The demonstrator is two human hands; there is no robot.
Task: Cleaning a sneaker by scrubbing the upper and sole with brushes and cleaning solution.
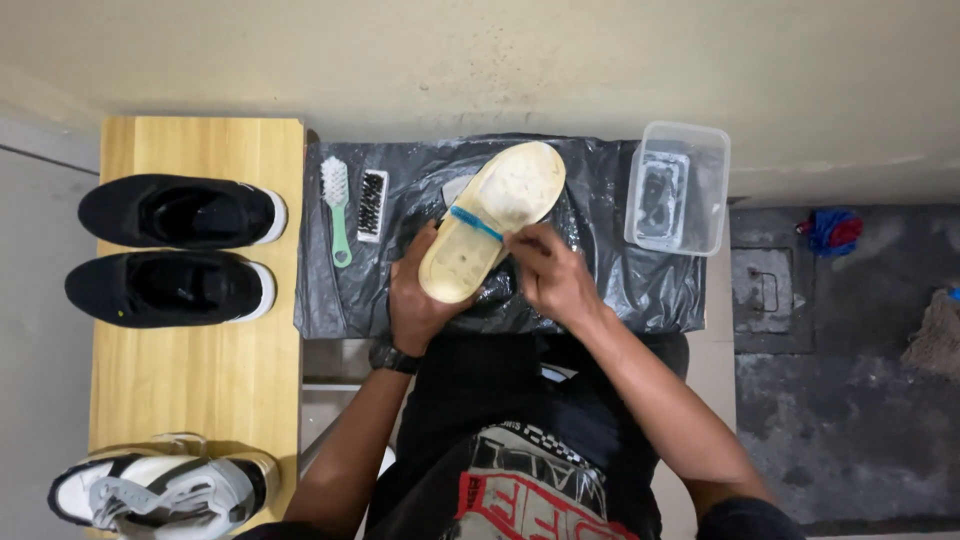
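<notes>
Seen from above: a pale cream, oval shoe insole, flat and tilted diagonally, heel end low near the body, toe end rising toward the wall. Surface yellowed and blotchy, dotted with small dark specks, slightly glossy as if wet. Held above a crinkled black plastic sheet spread over the work surface, roughly at its middle. Left hand cupped under the lower end, fingers curled around the edge, thumb up along the left side; dark wristwatch on that wrist. Right hand closed in a pinch on a thin blue toothbrush, lying crosswise over the insole's middle, head end toward the left; bristles too small to make out. To the left on the black sheet, a light green plastic brush with white bristles and, just beside it, a small rectangular brush with dark bristles, side by side and apart from the hands. At the sheet's right end, a clear rectangular plastic tub, contents dark and hard to read. Further left, a light wooden bench bearing a pair of black slip-on shoes with white soles near the far end and a white and grey laced sneaker at the near end. At the right, on the dark concrete floor, a red and blue bundle of cloth.
</notes>
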